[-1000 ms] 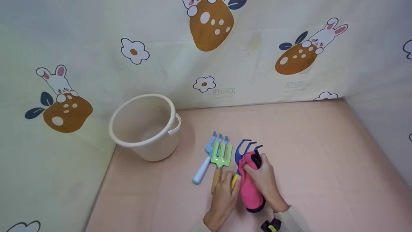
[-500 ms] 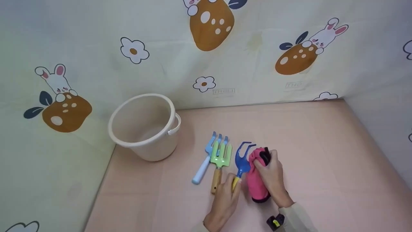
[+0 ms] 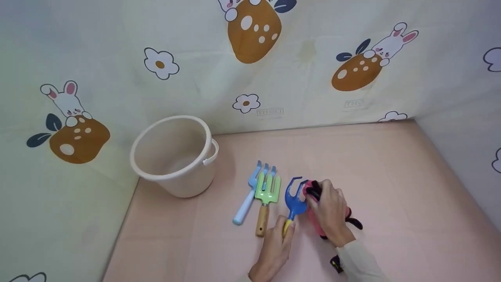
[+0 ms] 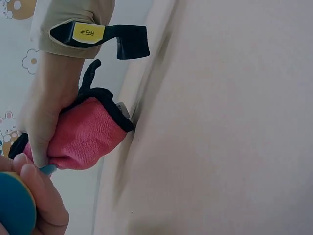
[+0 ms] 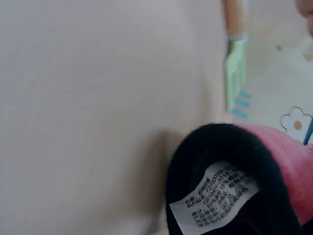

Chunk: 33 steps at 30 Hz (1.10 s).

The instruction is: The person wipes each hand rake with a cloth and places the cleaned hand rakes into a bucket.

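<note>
My left hand (image 3: 273,244) grips the yellow handle of a blue hand rake (image 3: 295,204). In the left wrist view its round blue handle end (image 4: 17,203) shows inside the curled fingers. My right hand (image 3: 330,207) holds a bunched pink cloth with black trim (image 3: 315,222) against the rake's right side. Two prongs show; the cloth and fingers cover the area where another would be. Up close in the left wrist view, the pink cloth (image 4: 88,132) hangs from the right hand. A white label (image 5: 215,198) shows inside the black edge in the right wrist view.
Left of the hands, a green garden fork (image 3: 269,192) with a wooden handle lies partly over a light blue hand rake (image 3: 245,206). A cream bucket (image 3: 188,182) stands farther back at left. Printed fabric walls (image 3: 195,86) rise around the pinkish surface (image 3: 372,164).
The cloth has shifted right, off the rake's head, and now covers its right prong side; its black-trimmed end shows right of the hand. The rake has dipped slightly toward me in the left hand.
</note>
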Available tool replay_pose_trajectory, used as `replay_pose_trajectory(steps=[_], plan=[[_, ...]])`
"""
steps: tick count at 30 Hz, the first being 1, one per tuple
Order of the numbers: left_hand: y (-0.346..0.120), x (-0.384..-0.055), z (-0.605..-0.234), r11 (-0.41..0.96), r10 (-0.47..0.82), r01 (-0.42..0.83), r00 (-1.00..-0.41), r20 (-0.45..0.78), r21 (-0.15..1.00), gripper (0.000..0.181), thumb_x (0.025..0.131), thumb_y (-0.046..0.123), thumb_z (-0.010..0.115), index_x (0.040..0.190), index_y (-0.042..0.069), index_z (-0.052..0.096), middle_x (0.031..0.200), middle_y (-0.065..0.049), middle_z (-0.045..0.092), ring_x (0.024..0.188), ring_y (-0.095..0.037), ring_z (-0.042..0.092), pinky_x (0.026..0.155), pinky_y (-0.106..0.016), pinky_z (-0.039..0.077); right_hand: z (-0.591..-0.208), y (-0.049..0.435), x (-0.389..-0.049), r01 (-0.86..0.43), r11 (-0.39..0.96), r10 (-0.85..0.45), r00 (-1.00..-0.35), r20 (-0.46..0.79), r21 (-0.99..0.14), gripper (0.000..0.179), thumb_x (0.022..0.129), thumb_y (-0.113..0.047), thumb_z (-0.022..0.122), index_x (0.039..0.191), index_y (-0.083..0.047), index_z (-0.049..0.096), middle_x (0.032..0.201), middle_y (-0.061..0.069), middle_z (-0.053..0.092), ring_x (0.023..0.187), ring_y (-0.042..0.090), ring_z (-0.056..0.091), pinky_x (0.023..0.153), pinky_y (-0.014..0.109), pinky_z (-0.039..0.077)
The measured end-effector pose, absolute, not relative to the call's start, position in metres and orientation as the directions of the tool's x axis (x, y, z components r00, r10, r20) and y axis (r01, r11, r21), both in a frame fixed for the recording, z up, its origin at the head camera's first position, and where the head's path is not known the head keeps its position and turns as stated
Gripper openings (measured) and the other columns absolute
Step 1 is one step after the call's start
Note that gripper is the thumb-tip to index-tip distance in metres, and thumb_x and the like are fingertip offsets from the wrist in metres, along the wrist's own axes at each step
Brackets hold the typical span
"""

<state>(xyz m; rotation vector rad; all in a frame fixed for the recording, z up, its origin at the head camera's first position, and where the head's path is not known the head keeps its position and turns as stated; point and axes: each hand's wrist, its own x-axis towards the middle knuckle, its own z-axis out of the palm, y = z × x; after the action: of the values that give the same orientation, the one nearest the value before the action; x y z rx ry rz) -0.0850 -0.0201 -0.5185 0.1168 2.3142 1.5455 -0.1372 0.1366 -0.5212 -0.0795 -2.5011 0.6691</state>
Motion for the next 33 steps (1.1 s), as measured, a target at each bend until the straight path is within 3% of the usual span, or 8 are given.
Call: replay_pose_trajectory(steps=[8, 12, 16, 19, 21, 25, 28, 33], plan=[[-0.026, -0.082, -0.513, 0.354, 0.234, -0.198, -0.927, -0.292, 0.914, 0.018, 0.099, 0.036, 0.042, 0.095, 0.018, 0.045, 0.064, 0.006, 0.041, 0.043, -0.007, 0.040, 0.037, -0.017, 0.033, -0.523, 0.140, -0.138, -0.198, 0.886, 0.127, -0.767, 0.629, -0.420, 0.038, 0.074, -0.015, 0.078, 0.089, -0.001, 0.045, 0.067, 0.009, 0.047, 0.058, 0.021, 0.049, 0.052, 0.033, 0.044], [-0.032, -0.079, -0.513, 0.350, 0.215, -0.215, -0.929, -0.302, 0.912, 0.018, 0.098, 0.036, 0.044, 0.096, 0.019, 0.047, 0.063, 0.006, 0.042, 0.041, -0.008, 0.038, 0.035, -0.018, 0.032, -0.510, 0.152, -0.138, -0.209, 0.835, 0.205, -0.740, 0.640, -0.509, 0.037, 0.076, -0.010, 0.076, 0.091, 0.003, 0.045, 0.068, 0.014, 0.050, 0.060, 0.027, 0.058, 0.057, 0.042, 0.053], [-0.037, -0.077, -0.512, 0.345, 0.199, -0.266, -0.917, -0.347, 0.900, 0.019, 0.098, 0.038, 0.044, 0.100, 0.020, 0.048, 0.062, 0.005, 0.044, 0.043, -0.009, 0.040, 0.036, -0.019, 0.033, -0.493, 0.164, -0.136, -0.228, 0.780, 0.259, -0.730, 0.633, -0.583, 0.036, 0.077, -0.004, 0.074, 0.094, 0.005, 0.044, 0.073, 0.017, 0.052, 0.065, 0.030, 0.060, 0.063, 0.048, 0.054], [-0.038, -0.078, -0.508, 0.328, 0.188, -0.287, -0.914, -0.360, 0.900, 0.023, 0.097, 0.041, 0.044, 0.105, 0.021, 0.048, 0.063, 0.005, 0.047, 0.043, -0.010, 0.041, 0.037, -0.019, 0.034, -0.486, 0.165, -0.130, -0.324, 0.786, 0.165, -0.711, 0.684, -0.527, 0.036, 0.074, -0.002, 0.075, 0.092, 0.005, 0.044, 0.074, 0.013, 0.050, 0.065, 0.025, 0.059, 0.063, 0.045, 0.054], [-0.037, -0.080, -0.505, 0.320, 0.189, -0.289, -0.914, -0.359, 0.902, 0.024, 0.096, 0.043, 0.044, 0.106, 0.021, 0.047, 0.064, 0.004, 0.049, 0.043, -0.010, 0.042, 0.037, -0.019, 0.034, -0.484, 0.161, -0.124, -0.404, 0.797, 0.068, -0.679, 0.731, -0.449, 0.031, 0.082, -0.012, 0.071, 0.090, 0.003, 0.045, 0.074, 0.009, 0.049, 0.062, 0.019, 0.057, 0.060, 0.038, 0.055], [-0.036, -0.082, -0.500, 0.316, 0.203, -0.260, -0.921, -0.332, 0.913, 0.025, 0.097, 0.042, 0.044, 0.109, 0.020, 0.046, 0.063, 0.004, 0.050, 0.041, -0.010, 0.042, 0.037, -0.018, 0.034, -0.486, 0.149, -0.116, -0.521, 0.794, -0.099, -0.618, 0.780, -0.313, 0.035, 0.094, -0.035, 0.048, 0.087, 0.000, 0.047, 0.073, 0.004, 0.047, 0.057, 0.012, 0.052, 0.053, 0.022, 0.050], [-0.035, -0.082, -0.497, 0.319, 0.217, -0.231, -0.927, -0.308, 0.919, 0.024, 0.097, 0.041, 0.044, 0.105, 0.019, 0.047, 0.062, 0.005, 0.050, 0.041, -0.009, 0.042, 0.037, -0.018, 0.034, -0.488, 0.142, -0.109, -0.556, 0.782, -0.165, -0.622, 0.766, -0.283, 0.040, 0.094, -0.041, 0.042, 0.087, -0.002, 0.048, 0.074, 0.002, 0.048, 0.058, 0.008, 0.050, 0.054, 0.018, 0.048], [-0.034, -0.082, -0.495, 0.346, 0.211, -0.191, -0.938, -0.275, 0.918, 0.022, 0.096, 0.044, 0.045, 0.101, 0.022, 0.046, 0.062, 0.006, 0.049, 0.042, -0.009, 0.043, 0.038, -0.018, 0.035, -0.488, 0.135, -0.100, -0.546, 0.769, -0.219, -0.714, 0.666, -0.333, 0.030, 0.085, -0.029, 0.067, 0.090, -0.005, 0.050, 0.078, 0.000, 0.050, 0.066, 0.006, 0.049, 0.060, 0.019, 0.051]])
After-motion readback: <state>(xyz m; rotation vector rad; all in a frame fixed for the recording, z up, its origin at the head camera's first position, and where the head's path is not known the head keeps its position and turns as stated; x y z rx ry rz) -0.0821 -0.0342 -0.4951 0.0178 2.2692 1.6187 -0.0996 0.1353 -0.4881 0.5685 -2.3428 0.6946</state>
